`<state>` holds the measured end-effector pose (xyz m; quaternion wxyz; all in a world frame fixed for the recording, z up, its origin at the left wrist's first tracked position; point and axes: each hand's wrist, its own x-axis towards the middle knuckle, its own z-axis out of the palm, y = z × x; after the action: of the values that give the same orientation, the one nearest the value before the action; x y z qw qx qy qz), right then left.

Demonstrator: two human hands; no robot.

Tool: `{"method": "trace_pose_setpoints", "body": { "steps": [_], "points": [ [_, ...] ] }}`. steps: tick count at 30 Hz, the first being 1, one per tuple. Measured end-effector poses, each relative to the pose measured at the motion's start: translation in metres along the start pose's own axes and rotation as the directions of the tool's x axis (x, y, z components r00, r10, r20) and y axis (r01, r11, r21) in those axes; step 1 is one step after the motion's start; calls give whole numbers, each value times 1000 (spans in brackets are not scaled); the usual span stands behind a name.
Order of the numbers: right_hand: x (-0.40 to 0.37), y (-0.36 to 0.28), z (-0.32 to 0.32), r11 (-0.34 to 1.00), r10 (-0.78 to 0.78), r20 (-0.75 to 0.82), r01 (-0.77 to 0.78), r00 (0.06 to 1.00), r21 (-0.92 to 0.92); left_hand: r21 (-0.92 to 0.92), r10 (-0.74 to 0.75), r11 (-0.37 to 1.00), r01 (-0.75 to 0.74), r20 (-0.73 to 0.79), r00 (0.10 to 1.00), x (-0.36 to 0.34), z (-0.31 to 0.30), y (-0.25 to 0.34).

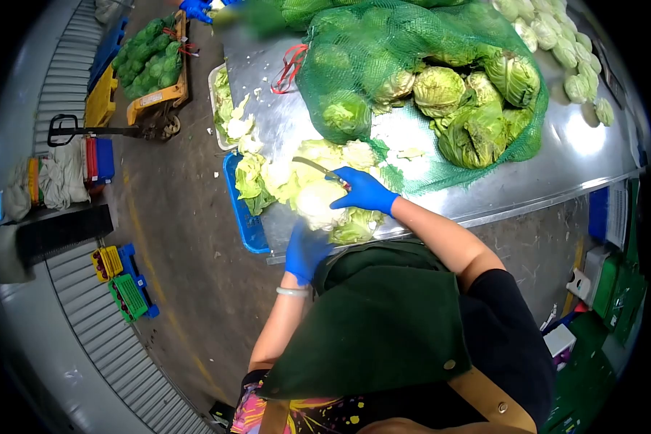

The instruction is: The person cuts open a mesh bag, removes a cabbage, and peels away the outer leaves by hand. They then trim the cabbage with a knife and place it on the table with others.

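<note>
My right hand [365, 191], in a blue glove, grips a knife [313, 165] whose narrow curved blade points up and left across pale leaves. Just below the blade sits a trimmed whitish-green cabbage [318, 205] near the table's front edge, with my right fingertips close to its right side. My left hand [307, 252], also blue-gloved, is at the cabbage's lower left. It is smeared by motion, so its fingers do not show clearly. Loose cabbage leaves [330, 153] lie around and behind the cabbage.
An open green mesh sack [419, 32] of cabbages covers much of the metal table [579, 159]. Trimmed cabbages [564, 52] are heaped at the back right. A blue crate [244, 217] with leaves stands at the left edge. A pallet jack [87, 131] is farther left.
</note>
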<state>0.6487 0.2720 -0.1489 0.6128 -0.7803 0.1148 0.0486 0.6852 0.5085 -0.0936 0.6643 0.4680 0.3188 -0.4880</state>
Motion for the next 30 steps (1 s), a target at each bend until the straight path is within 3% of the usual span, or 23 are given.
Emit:
{"method": "trace_pose_setpoints", "body": {
  "steps": [1, 2, 3, 4, 5, 7, 8, 9, 11, 13, 14, 15, 17, 19, 21, 22, 23, 25, 26, 28, 30],
  "points": [
    [0, 1, -5, 1000, 12, 44, -11, 999, -6, 2, -4, 1000, 4, 1, 1000, 5, 0, -5],
    [-3, 2, -7, 1000, 26, 92, -26, 995, -9, 430, 406, 826, -366, -1, 914, 9, 0, -13],
    [-1, 9, -5, 1000, 29, 92, -28, 995, -8, 740, 710, 361, -568, 177, 682, 13, 5, -15],
    [2, 17, 0, 999, -34, 64, 35, 997, -11, 769, 734, 110, -630, 365, 573, 32, -2, -9],
    [4, 26, 2, 995, -99, 38, 100, 994, -19, 768, 737, 113, -630, 361, 572, 46, -7, -15],
    [6, 24, -8, 998, -56, 71, 53, 996, 31, 806, 754, -146, -574, 466, 463, 56, 9, -20],
    [9, 24, -13, 997, -11, 99, 3, 995, 82, 802, 755, -205, -561, 494, 431, 60, 13, -14],
    [11, 27, -17, 997, -9, 87, 2, 996, 81, 796, 749, -210, -567, 504, 431, 61, 18, -8],
    [12, 36, -18, 846, 261, 153, -302, 953, 440, 785, 720, -109, -609, 485, 496, 59, 22, -2],
    [13, 43, -13, 793, 335, 80, -327, 939, 515, 777, 701, -70, -625, 484, 524, 58, 15, 5],
    [13, 45, -6, 937, 209, -76, -177, 975, 300, 769, 683, -37, -638, 486, 545, 58, 12, 12],
    [12, 37, -2, 998, 43, -194, -35, 980, 46, 770, 685, -42, -637, 486, 543, 61, 8, 17],
    [9, 22, 4, 998, 23, -199, -11, 980, 64, 702, 672, 62, -710, 496, 549, 66, -4, 24],
    [12, 10, -3, 1000, 14, -176, -18, 984, -20, 675, 655, 65, -735, 527, 541, 68, -22, 36],
    [19, 11, -19, 997, -8, -333, -18, 943, -76, 483, 634, 419, -769, 450, 628, 57, -34, 42],
    [18, 15, -29, 986, -57, -424, -17, 904, -167, 295, 668, 547, -784, 411, 621, 47, -28, 38],
    [16, 17, -37, 966, -115, -503, -23, 857, -259, 27, 596, 779, -626, 279, 753, 33, -26, 32],
    [7, -8, -56, 958, -5, -398, -110, 918, -264, -211, 586, 809, -549, 201, 785, 25, -29, 33],
    [5, -10, -52, 970, 6, -370, -96, 929, -224, -214, 589, 806, -552, 200, 783, 24, -31, 34],
    [2, -52, -40, 994, -96, -349, 69, 932, -89, -202, 671, 739, -643, 310, 674, 30, -32, 38],
    [-13, -102, -26, 956, -285, -217, 294, 934, 8, -167, 655, 754, -636, 270, 706, 31, -26, 39]
  ]
}}
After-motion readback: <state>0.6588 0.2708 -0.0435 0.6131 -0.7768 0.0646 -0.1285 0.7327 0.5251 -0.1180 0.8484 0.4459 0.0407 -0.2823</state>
